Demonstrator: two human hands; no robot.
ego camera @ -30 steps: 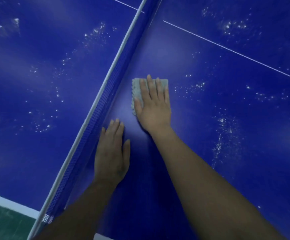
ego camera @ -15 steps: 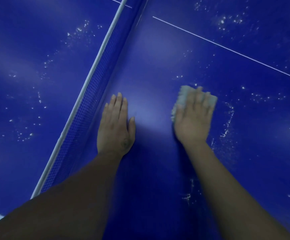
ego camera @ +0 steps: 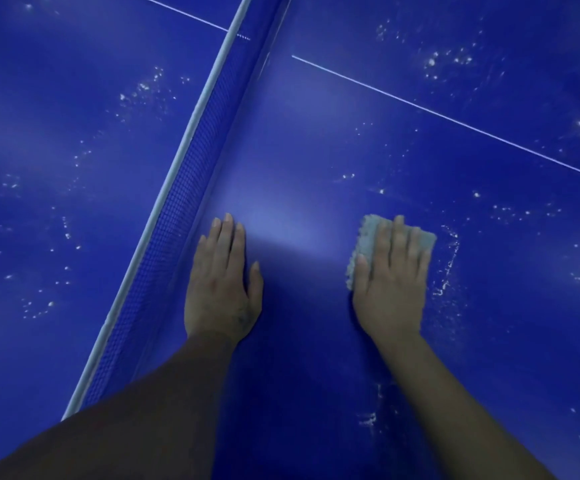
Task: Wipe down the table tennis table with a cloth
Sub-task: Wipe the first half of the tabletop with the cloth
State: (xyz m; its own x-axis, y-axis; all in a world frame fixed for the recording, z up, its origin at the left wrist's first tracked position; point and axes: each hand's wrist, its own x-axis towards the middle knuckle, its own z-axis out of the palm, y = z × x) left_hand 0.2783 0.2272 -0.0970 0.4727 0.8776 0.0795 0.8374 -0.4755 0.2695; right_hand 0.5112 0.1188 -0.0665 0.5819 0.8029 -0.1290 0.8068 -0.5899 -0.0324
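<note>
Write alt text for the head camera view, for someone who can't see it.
Seen from above, a person's right hand presses a grey cloth flat on a blue table tennis table, beside white specks. The left hand rests flat, empty, near the net, which runs diagonally.

Two hands lie flat on the blue surface: the left hand bare against it, the right hand spread over the one cloth (pale grey, folded, its fuzzy edge showing at the thumb side). One net crosses the surface, topped by one white band. Two thin white line segments show, one on each side of the net. White specks are too many to count.
</note>
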